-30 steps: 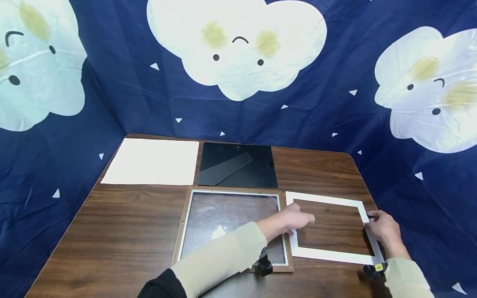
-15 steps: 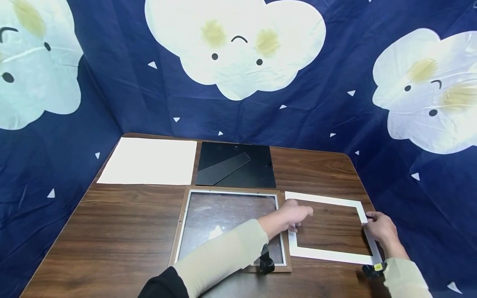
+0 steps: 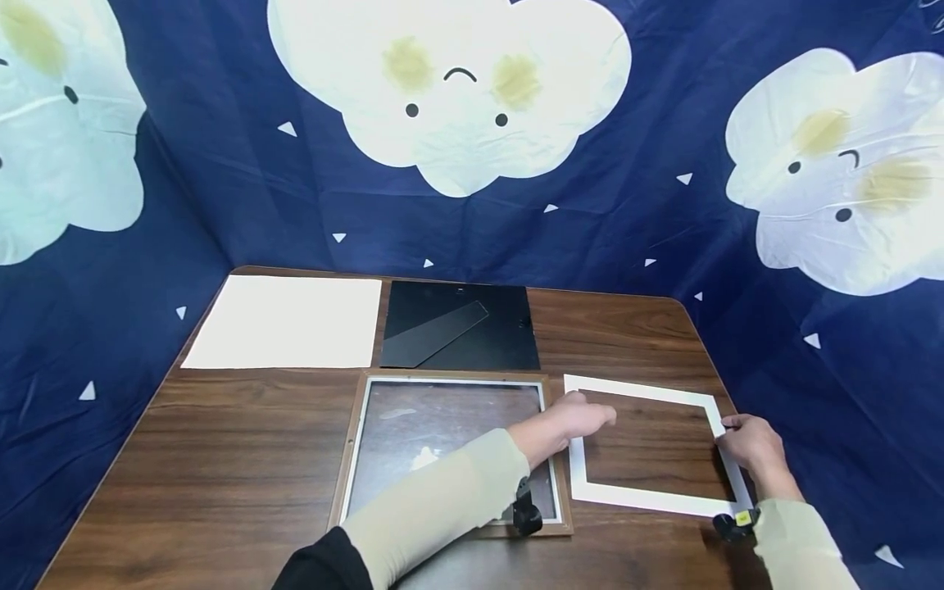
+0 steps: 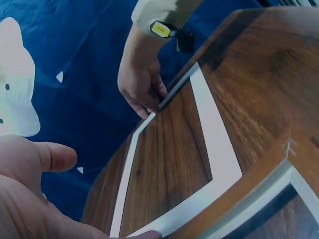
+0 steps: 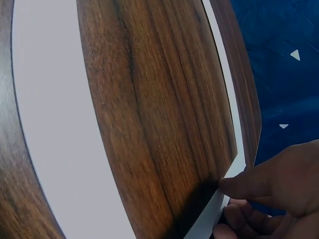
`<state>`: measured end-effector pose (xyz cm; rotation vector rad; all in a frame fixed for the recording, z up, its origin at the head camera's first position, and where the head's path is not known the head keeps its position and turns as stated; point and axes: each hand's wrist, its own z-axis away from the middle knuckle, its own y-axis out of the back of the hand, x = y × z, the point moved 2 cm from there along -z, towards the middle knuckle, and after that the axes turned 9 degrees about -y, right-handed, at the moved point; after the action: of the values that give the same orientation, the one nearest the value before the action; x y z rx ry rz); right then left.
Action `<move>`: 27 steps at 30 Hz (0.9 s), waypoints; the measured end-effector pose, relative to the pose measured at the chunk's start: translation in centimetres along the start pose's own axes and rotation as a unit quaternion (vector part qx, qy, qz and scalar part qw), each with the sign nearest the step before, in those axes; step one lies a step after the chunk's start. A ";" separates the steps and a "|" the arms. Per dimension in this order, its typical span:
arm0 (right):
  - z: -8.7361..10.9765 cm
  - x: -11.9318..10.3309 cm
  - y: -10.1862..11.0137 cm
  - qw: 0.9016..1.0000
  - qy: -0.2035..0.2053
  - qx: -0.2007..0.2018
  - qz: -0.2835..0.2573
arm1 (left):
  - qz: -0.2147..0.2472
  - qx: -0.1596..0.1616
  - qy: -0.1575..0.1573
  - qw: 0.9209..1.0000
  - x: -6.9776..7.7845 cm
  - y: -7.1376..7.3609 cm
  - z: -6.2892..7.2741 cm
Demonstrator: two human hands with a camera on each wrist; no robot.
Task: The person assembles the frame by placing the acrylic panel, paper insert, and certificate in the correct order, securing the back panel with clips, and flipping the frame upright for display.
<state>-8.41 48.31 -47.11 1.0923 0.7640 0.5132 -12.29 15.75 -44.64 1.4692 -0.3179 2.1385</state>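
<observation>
A white rectangular picture mat lies at the right of the table, its large window showing the wood beneath. My right hand pinches its right edge, the thumb on top and the other fingers curled below. At the opposite edge is my left hand, reaching across the picture frame. In the left wrist view, the left thumb stands away from the mat and a fingertip touches its border. The wooden picture frame lies beside the mat, with a clear pane inside; my left forearm hides part of it.
A black frame backing with its easel leg folded flat lies behind the frame. Left of that is a white sheet. Blue cloth with cloud prints surrounds the table. Each wrist carries a small black camera.
The whole head view has shifted slightly left. My left hand's fingers have moved a little at the mat's left edge. The right hand keeps its grip, and the mat stays nearly in place.
</observation>
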 end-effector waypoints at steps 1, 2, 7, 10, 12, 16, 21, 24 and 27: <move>0.0 -0.1 0.0 1.000 0.000 0.001 0.004 | 0.000 -0.002 -0.002 1.000 0.1 -0.1 0.0; 0.0 -0.1 0.0 1.000 -0.003 0.000 0.005 | 0.002 -0.002 -0.004 1.000 0.1 -0.1 0.1; 0.1 -0.4 -0.1 0.999 -0.030 -0.016 -0.002 | 0.013 0.012 -0.003 1.000 0.4 -0.5 0.0; 0.1 -0.5 -0.2 0.999 -0.040 -0.026 -0.009 | 0.014 0.035 0.006 0.999 0.4 -0.5 -0.2; 0.1 -0.6 -0.3 0.999 -0.041 -0.030 -0.011 | 0.017 0.050 0.013 0.999 0.4 -0.4 -0.5; 0.0 -0.4 -0.4 0.999 -0.038 -0.029 -0.018 | 0.023 0.065 0.028 0.997 0.3 -0.2 -1.1; -0.3 -0.1 -0.4 0.999 -0.037 -0.026 -0.030 | 0.011 0.070 0.037 0.997 0.4 -0.2 -1.7; -0.3 0.1 -0.4 0.998 -0.040 -0.022 -0.033 | 0.005 0.071 0.038 0.997 0.4 -0.3 -1.9; -0.3 0.1 -0.4 0.998 -0.042 -0.019 -0.037 | 0.010 0.069 0.040 0.997 0.3 -0.3 -2.0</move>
<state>-8.54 48.44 -47.58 1.0398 0.7152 0.4162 -13.79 17.05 -45.14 1.4552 -0.1578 2.2678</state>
